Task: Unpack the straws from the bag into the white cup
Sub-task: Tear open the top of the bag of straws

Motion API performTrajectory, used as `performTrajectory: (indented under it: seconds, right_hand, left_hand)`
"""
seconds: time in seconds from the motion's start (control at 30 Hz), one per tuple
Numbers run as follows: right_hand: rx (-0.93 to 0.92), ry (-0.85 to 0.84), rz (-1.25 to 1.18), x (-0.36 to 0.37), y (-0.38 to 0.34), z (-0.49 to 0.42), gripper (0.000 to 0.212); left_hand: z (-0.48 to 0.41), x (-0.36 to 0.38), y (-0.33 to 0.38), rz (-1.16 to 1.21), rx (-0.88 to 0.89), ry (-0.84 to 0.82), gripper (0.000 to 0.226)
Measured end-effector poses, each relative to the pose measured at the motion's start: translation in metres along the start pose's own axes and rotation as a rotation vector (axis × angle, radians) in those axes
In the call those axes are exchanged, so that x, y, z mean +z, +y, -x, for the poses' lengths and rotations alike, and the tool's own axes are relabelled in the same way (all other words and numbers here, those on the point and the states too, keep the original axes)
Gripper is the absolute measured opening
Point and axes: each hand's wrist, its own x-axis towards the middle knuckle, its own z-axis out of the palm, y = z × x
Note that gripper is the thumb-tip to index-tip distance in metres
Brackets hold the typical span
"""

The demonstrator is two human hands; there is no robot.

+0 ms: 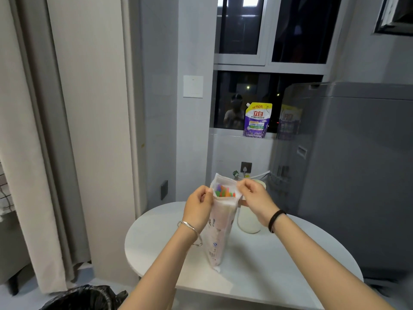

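A tall translucent plastic bag (220, 233) stands upright on the round white table (268, 265). Its mouth is pulled apart and the coloured tips of several straws (224, 191) show inside. My left hand (197, 208) pinches the bag's left top edge. My right hand (254, 198) pinches the right top edge. The white cup (248, 221) stands just behind and right of the bag, partly hidden by my right hand and wrist.
A grey washing machine (348, 175) stands right of the table. A purple detergent pouch (257, 120) sits on the windowsill. A bin with a black liner (82, 297) is at the lower left. Curtains (33, 153) hang on the left.
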Motion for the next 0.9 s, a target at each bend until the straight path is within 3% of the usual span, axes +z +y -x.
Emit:
performTrajectory:
  seconds: [0.07,0.17,0.3,0.4,0.5,0.63,0.73,0.83,0.9]
  right_hand:
    - [-0.065,-0.051,0.086,-0.004,-0.003,0.004,0.021]
    - [-0.158,-0.023,0.172,-0.005,-0.012,0.007,0.025]
    - [-0.281,-0.032,0.286,-0.015,-0.029,0.006,0.022]
    - [-0.392,-0.07,0.431,-0.016,-0.043,0.009,0.02]
    - [-0.516,-0.086,0.563,-0.015,-0.051,0.015,0.018]
    - [-0.651,-0.092,0.75,-0.017,-0.046,0.025,0.015]
    - [-0.645,-0.03,0.735,-0.021,-0.037,0.036,0.018]
    - [-0.487,0.083,0.499,-0.028,-0.021,0.045,0.01]
    - [-0.305,0.234,0.142,-0.028,-0.006,0.048,0.008]
  left_hand:
    - [0.0,-0.004,0.001,0.007,-0.023,-0.066,0.027]
    - [0.004,-0.006,0.014,0.184,-0.223,-0.135,0.025]
    - [0.014,-0.017,0.026,0.342,-0.558,-0.307,0.063]
    - [0.015,-0.022,0.025,0.727,-0.731,-0.557,0.094]
    - [0.013,-0.023,0.025,1.083,-0.801,-0.592,0.102]
    - [0.011,-0.016,0.031,1.303,-0.814,-0.568,0.094]
    - [0.013,-0.003,0.029,1.396,-0.779,-0.505,0.075]
    - [0.014,0.017,0.017,1.416,-0.655,-0.377,0.047]
    - [0.014,0.032,0.006,1.295,-0.506,-0.262,0.036]
